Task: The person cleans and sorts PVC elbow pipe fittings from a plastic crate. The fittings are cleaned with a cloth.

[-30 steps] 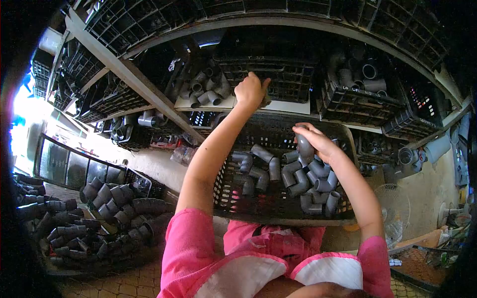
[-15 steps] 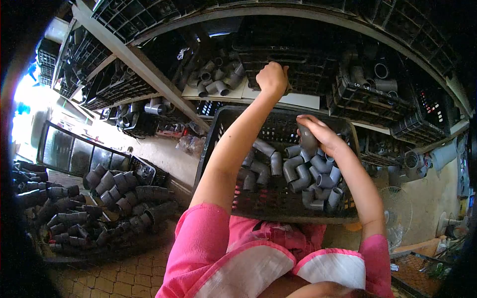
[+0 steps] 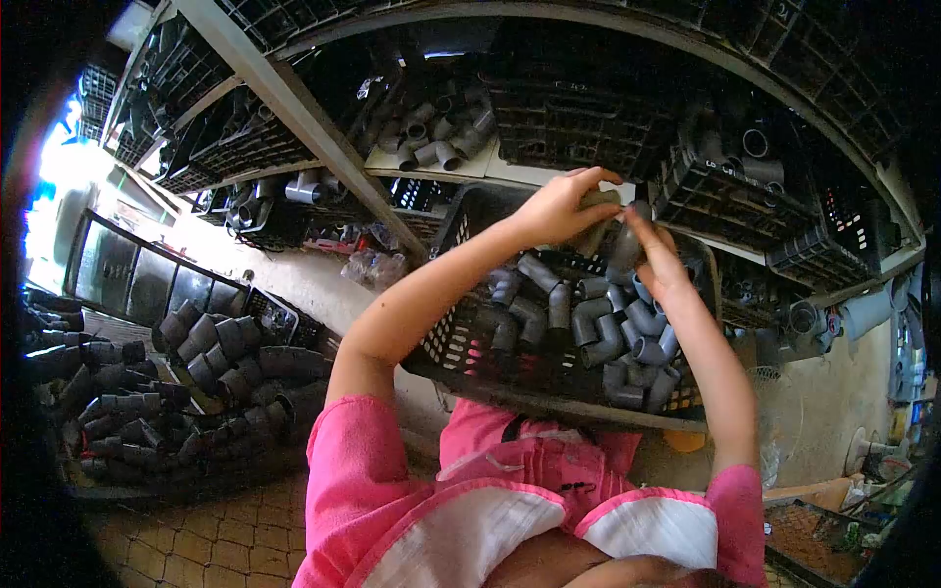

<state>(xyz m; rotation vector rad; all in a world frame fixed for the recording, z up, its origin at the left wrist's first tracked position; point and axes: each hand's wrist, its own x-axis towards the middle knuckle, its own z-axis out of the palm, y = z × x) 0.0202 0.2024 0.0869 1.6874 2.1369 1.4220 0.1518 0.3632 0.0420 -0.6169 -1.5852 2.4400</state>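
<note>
Over the far side of a black plastic crate (image 3: 549, 403), my right hand (image 3: 667, 263) is closed around a grey pipe elbow (image 3: 624, 253). My left hand (image 3: 564, 209) meets it near the elbow's upper end, fingers closed on a drab grey-brown piece (image 3: 598, 218); whether this is a cloth or another fitting I cannot make out. Several more grey pipe elbows (image 3: 606, 333) lie loose in the crate below both hands. The crate sits between my body and the shelf.
Shelves ahead carry black crates (image 3: 578, 122) and a heap of grey fittings (image 3: 431, 137). A slanted metal post (image 3: 294, 108) stands at left. Stacked dark fittings (image 3: 206, 363) fill the lower left. At right are another crate (image 3: 720, 201) and a fan (image 3: 872, 456).
My left hand has come down from the shelf toward my right hand. The right hand has raised its pipe elbow slightly, and the two hands now meet above the crate.
</note>
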